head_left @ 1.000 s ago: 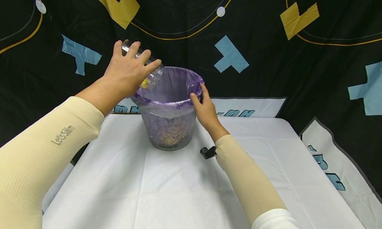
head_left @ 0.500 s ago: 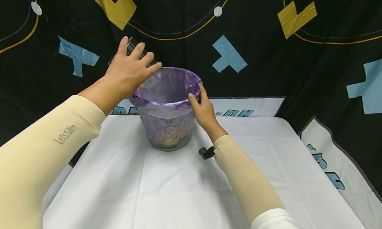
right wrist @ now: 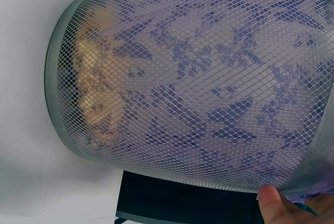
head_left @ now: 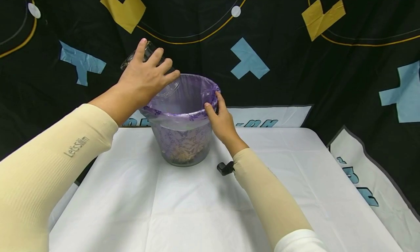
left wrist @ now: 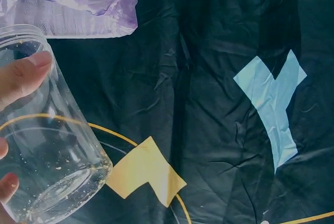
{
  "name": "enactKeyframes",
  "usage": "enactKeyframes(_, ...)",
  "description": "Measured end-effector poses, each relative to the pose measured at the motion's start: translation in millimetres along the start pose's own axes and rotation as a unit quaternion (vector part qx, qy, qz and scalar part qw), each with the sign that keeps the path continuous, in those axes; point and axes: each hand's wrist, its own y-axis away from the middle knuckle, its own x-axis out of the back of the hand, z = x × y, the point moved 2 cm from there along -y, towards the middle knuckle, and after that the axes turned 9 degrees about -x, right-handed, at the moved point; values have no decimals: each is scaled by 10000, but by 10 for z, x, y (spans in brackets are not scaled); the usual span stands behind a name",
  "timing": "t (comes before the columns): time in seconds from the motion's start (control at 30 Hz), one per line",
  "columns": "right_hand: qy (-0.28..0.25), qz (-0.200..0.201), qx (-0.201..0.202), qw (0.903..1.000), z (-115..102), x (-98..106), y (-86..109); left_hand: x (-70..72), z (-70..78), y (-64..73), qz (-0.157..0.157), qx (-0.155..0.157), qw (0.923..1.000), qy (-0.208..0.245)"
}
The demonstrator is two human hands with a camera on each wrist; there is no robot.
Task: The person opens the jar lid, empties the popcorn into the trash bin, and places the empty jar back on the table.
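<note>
My left hand grips a clear jar, tipped with its mouth down over the left rim of a mesh trash bin. Small crumbs cling inside the jar near its base, in the left wrist view. A purple patterned bag lines the bin and is folded over its rim. On the rim's right side, the thumb and fingers of my right hand pinch the edge. Through the mesh, a pale brown mass shows at the bin's bottom. The bin stands upright.
The bin is on a white-covered table, toward its far edge. Behind hangs a black cloth with blue and yellow tape shapes. A small black device sits at my right wrist.
Something yellow seen in the jar a second ago is gone from it. My left hand has tilted the jar further, raising its base. The right hand keeps its hold on the rim.
</note>
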Motion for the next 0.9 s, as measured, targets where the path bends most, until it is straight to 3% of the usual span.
enactKeyframes(0.6, -12, 22, -135, 9999, -41, -16, 48, 40, -79, 212, -280, 487, 9978, 338)
enactKeyframes(0.9, -1, -3, -133, 9999, -41, -9, 49, 16, -154, 388, -111, 801, 9948, 622)
